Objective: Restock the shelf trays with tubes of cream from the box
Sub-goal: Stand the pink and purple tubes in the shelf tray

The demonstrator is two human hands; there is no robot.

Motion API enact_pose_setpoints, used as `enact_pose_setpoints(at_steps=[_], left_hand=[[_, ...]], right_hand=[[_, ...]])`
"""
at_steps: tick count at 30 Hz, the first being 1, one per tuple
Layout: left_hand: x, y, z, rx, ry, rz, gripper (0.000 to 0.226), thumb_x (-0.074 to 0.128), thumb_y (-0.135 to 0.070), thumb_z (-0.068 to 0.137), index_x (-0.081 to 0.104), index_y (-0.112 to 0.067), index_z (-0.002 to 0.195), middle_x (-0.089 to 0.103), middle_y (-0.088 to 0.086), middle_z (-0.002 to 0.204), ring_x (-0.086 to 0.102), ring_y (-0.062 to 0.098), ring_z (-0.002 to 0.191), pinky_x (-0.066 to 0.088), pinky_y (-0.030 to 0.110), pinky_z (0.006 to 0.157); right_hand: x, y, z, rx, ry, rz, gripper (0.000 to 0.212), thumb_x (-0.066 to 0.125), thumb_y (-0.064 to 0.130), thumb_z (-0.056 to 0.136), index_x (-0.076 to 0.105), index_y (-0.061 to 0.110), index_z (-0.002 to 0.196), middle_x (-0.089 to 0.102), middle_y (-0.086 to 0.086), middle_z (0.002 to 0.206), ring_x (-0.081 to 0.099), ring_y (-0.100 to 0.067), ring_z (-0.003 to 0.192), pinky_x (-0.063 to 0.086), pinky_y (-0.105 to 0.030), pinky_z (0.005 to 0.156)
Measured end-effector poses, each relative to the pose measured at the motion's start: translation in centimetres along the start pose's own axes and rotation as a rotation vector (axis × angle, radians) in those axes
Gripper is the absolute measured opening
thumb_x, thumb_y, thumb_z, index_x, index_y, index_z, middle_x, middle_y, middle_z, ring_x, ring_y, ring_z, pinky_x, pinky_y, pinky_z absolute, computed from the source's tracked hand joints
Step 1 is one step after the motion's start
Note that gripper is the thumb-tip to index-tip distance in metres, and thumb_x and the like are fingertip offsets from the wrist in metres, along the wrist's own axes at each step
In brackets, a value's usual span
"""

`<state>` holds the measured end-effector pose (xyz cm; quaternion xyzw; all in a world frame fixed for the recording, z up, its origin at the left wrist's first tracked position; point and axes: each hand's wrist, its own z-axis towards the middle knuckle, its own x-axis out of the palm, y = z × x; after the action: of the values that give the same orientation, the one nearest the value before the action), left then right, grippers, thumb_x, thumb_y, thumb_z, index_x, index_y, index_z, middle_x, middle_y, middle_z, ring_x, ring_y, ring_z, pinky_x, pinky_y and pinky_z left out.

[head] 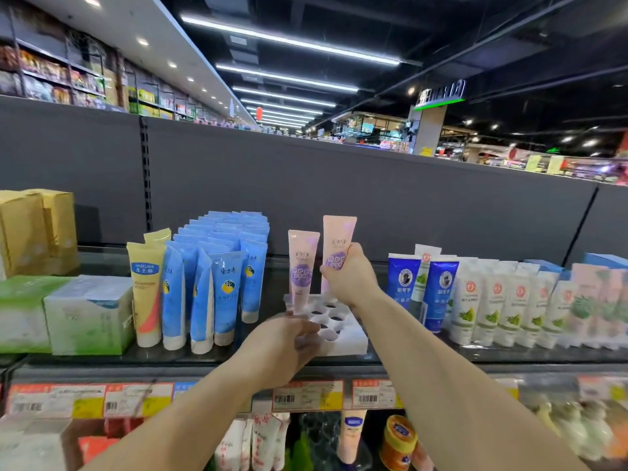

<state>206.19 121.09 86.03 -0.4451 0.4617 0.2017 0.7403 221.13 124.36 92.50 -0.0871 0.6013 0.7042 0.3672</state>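
Tubes of cream stand in rows along the shelf (190,360), a dark, glossy board with paper price labels (307,396) along its front edge. At the shelf's left end sit soft-cornered green cartons (90,317), with tan cardboard boxes (37,232) behind them near the back edge. Next comes a yellow tube (146,287), flat-crimped at the top and standing on its white cap, then a dense block of blue tubes (221,266) of the same shape, running from the front edge to the back.

Near the middle of the shelf lies a white moulded tray (343,334), smooth plastic with round sockets, most of them bare. One pink tube (302,270) with a lilac label stands upright at the tray's back left corner.

The left hand (282,348) reaches to the tray's front left corner; its fingers are curled against the rim, blurred, so I cannot tell whether they grip it or only touch it. The right hand (350,277) is closed around a second pink tube (338,243), thumb and fingers wrapped over its lilac label, holding it upright above the tray's back row, just beside the standing one.

Right of the tray stand dark blue tubes (441,290) and then a long row of white tubes (503,311) with green leaf prints, running toward the shelf's right end.
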Motion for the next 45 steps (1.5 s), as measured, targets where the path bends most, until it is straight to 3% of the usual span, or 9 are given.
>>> enact_pose_setpoints(at_steps=[4,8,18,27,33,35,38,41,45], left_hand=[[-0.1,0.6,0.2,-0.013,0.019,-0.037,0.038,0.051,-0.047,0.094,0.054,-0.039,0.131,0.049,-0.009,0.142,0.048,0.012,0.126,0.041,0.03,0.106],[0.0,0.7,0.2,-0.024,0.016,-0.055,0.04,0.051,-0.046,0.094,0.052,-0.038,0.134,0.045,-0.008,0.146,0.042,0.014,0.133,0.036,0.027,0.105],[-0.4,0.0,-0.2,-0.022,0.031,-0.047,0.039,0.05,-0.044,0.096,0.051,-0.036,0.134,0.046,-0.007,0.144,0.048,0.015,0.126,0.041,0.024,0.096],[-0.5,0.2,-0.3,-0.013,0.03,-0.067,0.037,0.053,-0.04,0.095,0.054,-0.037,0.132,0.049,-0.01,0.138,0.051,0.011,0.12,0.046,0.026,0.096],[-0.5,0.4,-0.2,0.006,0.04,-0.061,0.038,0.053,-0.04,0.094,0.053,-0.036,0.132,0.05,-0.008,0.136,0.052,0.011,0.119,0.044,0.023,0.097],[-0.6,0.5,-0.1,0.015,0.042,-0.076,0.037,0.054,-0.041,0.094,0.053,-0.036,0.131,0.053,-0.008,0.131,0.053,0.01,0.113,0.048,0.028,0.097],[-0.8,0.5,0.0,0.014,0.056,-0.121,0.045,0.055,-0.043,0.093,0.048,-0.034,0.137,0.05,-0.007,0.14,0.049,0.013,0.123,0.044,0.03,0.102],[-1.1,0.5,0.1,0.02,0.07,-0.187,0.055,0.054,-0.046,0.092,0.039,-0.029,0.143,0.046,-0.005,0.145,0.047,0.015,0.128,0.043,0.028,0.098],[-1.9,0.2,-0.3,0.063,0.08,-0.213,0.051,0.052,-0.037,0.096,0.038,-0.024,0.143,0.049,0.001,0.142,0.049,0.017,0.125,0.042,0.026,0.091]], right_hand=[[1.7,-1.0,0.4,0.05,0.018,-0.003,0.037,0.058,0.016,0.093,0.037,0.01,0.124,0.056,-0.009,0.126,0.056,-0.023,0.105,0.041,-0.028,0.074],[2.2,-1.6,0.8,0.065,0.014,0.021,0.038,0.058,0.018,0.094,0.036,0.013,0.124,0.055,-0.008,0.128,0.056,-0.023,0.112,0.046,-0.03,0.078],[1.6,-2.2,1.6,0.122,-0.003,-0.027,0.043,0.058,0.018,0.094,0.033,0.012,0.129,0.049,-0.01,0.135,0.052,-0.027,0.119,0.049,-0.037,0.091],[2.6,-3.1,1.9,0.163,0.024,-0.074,0.047,0.059,0.021,0.094,0.03,0.014,0.131,0.049,-0.011,0.132,0.054,-0.026,0.117,0.047,-0.031,0.083],[2.7,-3.1,1.9,0.195,0.013,-0.04,0.06,0.061,0.019,0.093,0.026,0.017,0.141,0.047,-0.008,0.136,0.052,-0.026,0.121,0.05,-0.036,0.09],[2.7,-2.9,1.7,0.222,0.009,-0.021,0.066,0.062,0.021,0.092,0.023,0.016,0.145,0.046,-0.008,0.139,0.052,-0.026,0.123,0.05,-0.038,0.092],[2.4,-2.4,0.7,0.273,-0.012,-0.002,0.071,0.062,0.023,0.092,0.02,0.016,0.148,0.048,-0.008,0.139,0.052,-0.026,0.122,0.05,-0.041,0.095],[1.9,-1.6,-1.3,0.281,-0.027,0.036,0.067,0.06,0.024,0.093,0.023,0.015,0.148,0.048,-0.008,0.14,0.051,-0.026,0.123,0.05,-0.038,0.092],[1.4,-0.1,-5.6,0.193,-0.062,-0.038,0.05,0.051,0.031,0.098,0.033,0.016,0.143,0.047,-0.006,0.142,0.049,-0.023,0.123,0.041,-0.03,0.082]])
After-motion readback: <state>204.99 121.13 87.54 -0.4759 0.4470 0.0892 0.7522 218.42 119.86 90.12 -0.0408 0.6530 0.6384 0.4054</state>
